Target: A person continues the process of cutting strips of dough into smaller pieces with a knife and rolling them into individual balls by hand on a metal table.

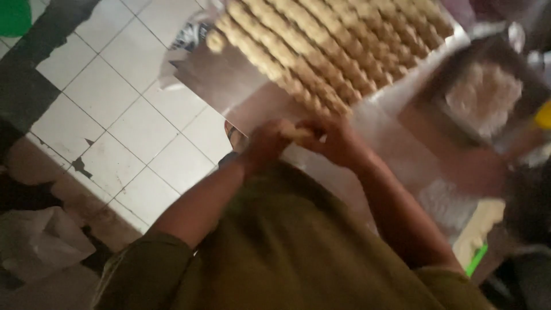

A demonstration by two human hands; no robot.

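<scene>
- Together, the left hand (265, 143) and the right hand (336, 140) meet in the middle of the view, and both close around a small pale piece of dough (299, 133) pinched between the fingers.
- The picture is blurred, so the exact shape of this piece cannot be told.
- Just above the hands lies a metal tray (218, 77), tilted in the view, with one bare shiny corner toward the hands.
- On the tray lie many rows of small dough pieces (333, 46), beige and rounded, set close to each other in slanted lines; the nearest row ends just beside the hands.
- To the right stands a dark square pan (534, 80) that holds a whitish lumpy mass (485, 97), well apart from the hands.
- A yellow thing (544, 115) shows at the right edge, near this pan; what it is cannot be told.
- The desk (396, 138) under the tray and pan seems covered with a clear, shiny sheet.
- Lower right, a small bright green strip (476, 259) lies beside a pale soft heap.
- On the left is the floor (115, 115) of white tiles with dark joints and some broken spots.
- A crumpled white bag (40, 241) lies on the floor at lower left.
- A green shape (12, 16) shows in the top left corner.
- The person's olive-green shirt (287, 252) fills the bottom and hides what is under the forearms.
</scene>
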